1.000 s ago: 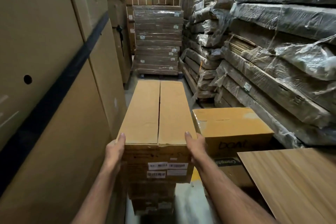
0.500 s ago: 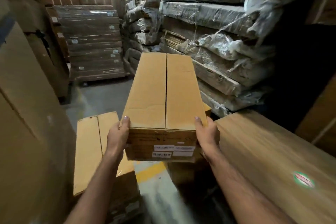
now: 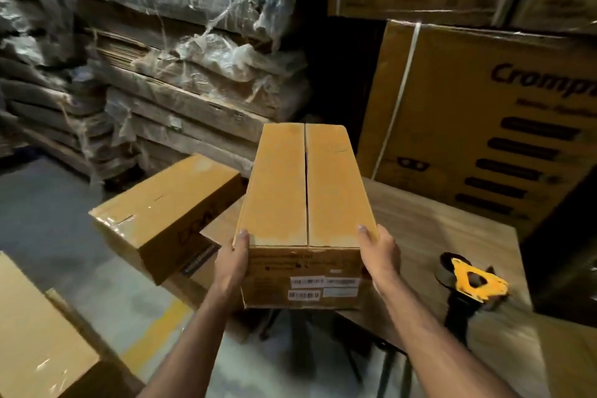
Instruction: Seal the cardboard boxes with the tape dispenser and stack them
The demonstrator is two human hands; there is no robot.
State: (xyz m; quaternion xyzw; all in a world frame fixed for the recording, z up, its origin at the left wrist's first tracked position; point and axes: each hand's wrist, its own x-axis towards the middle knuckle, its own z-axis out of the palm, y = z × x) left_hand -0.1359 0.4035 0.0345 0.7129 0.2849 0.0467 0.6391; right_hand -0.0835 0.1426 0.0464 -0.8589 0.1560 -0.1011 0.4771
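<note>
I hold a long cardboard box [image 3: 307, 191] lengthwise in front of me, its two top flaps meeting at an untaped centre seam. My left hand [image 3: 231, 263] grips its near left corner and my right hand [image 3: 381, 255] grips its near right corner. White barcode labels sit on the end facing me. The box's far part hangs over the wooden table [image 3: 436, 236]. A yellow and black tape dispenser [image 3: 471, 284] lies on that table to the right of my right hand.
A taped box [image 3: 161, 210] rests tilted on another box to the left of the table. A further box [image 3: 35, 342] sits at bottom left. Plastic-wrapped cardboard stacks [image 3: 168, 52] rise behind, and large printed cartons [image 3: 484, 126] stand at the right. Grey floor with a yellow line lies below.
I have turned right while carrying the box off the stack. The table and tape dispenser have come into view, and the box now hangs over the table's edge.
</note>
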